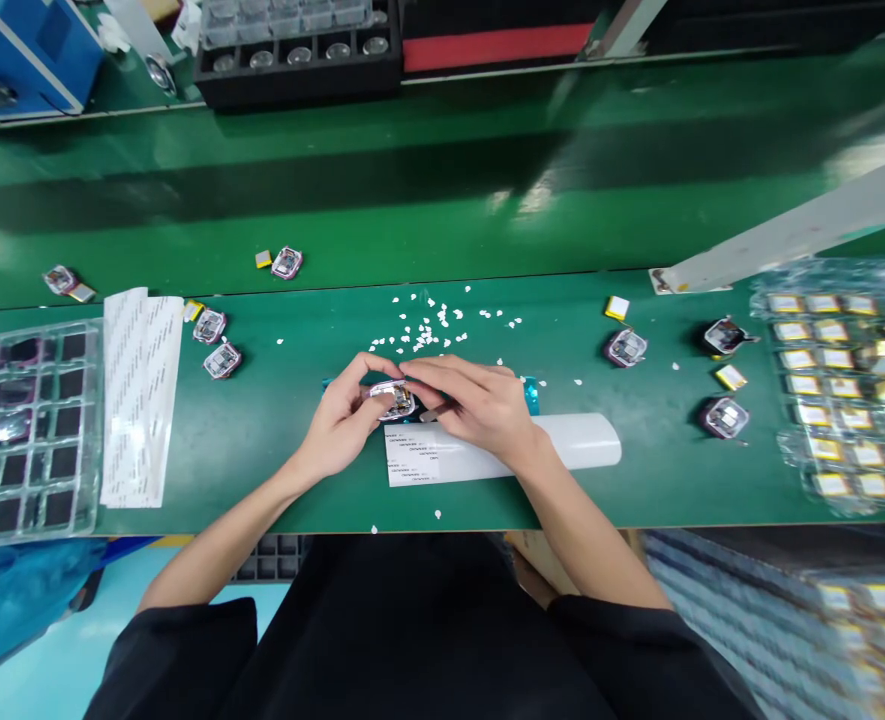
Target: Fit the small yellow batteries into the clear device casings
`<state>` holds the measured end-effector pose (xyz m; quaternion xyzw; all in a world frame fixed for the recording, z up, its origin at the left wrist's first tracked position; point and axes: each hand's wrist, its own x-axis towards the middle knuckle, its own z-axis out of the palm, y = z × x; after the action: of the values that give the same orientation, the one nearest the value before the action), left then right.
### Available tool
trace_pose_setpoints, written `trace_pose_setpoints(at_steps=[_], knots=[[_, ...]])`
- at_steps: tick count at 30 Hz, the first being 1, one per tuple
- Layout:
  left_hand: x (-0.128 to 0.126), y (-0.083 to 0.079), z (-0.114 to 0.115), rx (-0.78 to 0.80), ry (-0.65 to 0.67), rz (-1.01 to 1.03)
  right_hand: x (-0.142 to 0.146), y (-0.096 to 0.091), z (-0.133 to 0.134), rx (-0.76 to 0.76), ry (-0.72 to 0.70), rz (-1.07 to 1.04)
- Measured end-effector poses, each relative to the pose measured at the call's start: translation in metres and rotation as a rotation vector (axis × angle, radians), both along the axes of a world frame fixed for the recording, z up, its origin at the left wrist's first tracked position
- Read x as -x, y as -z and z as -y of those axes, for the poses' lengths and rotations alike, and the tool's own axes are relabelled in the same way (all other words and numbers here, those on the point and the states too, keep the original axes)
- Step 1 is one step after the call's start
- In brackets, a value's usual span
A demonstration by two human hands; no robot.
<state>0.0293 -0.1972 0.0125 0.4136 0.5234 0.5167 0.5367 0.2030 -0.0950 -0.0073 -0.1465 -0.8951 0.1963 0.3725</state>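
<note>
My left hand (pixel 343 420) is closed around a watch case (pixel 398 400), a small rounded square with electronics showing inside and its open side up. The thumb presses on its near edge. My right hand (pixel 483 400) meets the case from the right, fingertips pinched at its upper right edge. A short greyish piece shows under those fingers; what it is I cannot make out. Below the hands lies a white sticker sheet (pixel 412 460) with printed backing, its right end curled. Part of a shiny teal item (pixel 533 396) shows behind my right hand.
Small white paper bits (pixel 427 330) are scattered beyond my hands. More watch cases (pixel 626 347) with yellow-edged batteries (pixel 617 307) lie to both sides. Printed strips (pixel 138 400) and a compartment tray (pixel 101 480) stand left. Clear battery trays (pixel 813 385) and a slanted white post (pixel 787 225) are right.
</note>
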Motion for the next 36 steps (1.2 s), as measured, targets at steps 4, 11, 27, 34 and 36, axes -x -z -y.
trace_pose_setpoints(at_steps=[4,11,27,34,36], knots=[[0.001,0.0,0.0,0.008,0.006,-0.002,-0.001,0.008,0.001,-0.015,-0.024,-0.032],[0.0,0.001,0.0,0.057,-0.009,-0.061,0.003,0.004,0.0,-0.027,0.228,0.107],[-0.003,0.007,0.005,-0.018,-0.083,-0.424,-0.004,-0.004,0.009,-0.218,-0.012,0.403],[-0.006,0.007,0.008,-0.097,-0.113,-0.575,-0.003,-0.005,0.013,-0.02,-0.038,0.343],[-0.007,0.008,0.009,-0.14,-0.182,-0.54,-0.003,-0.009,0.011,0.226,-0.122,0.236]])
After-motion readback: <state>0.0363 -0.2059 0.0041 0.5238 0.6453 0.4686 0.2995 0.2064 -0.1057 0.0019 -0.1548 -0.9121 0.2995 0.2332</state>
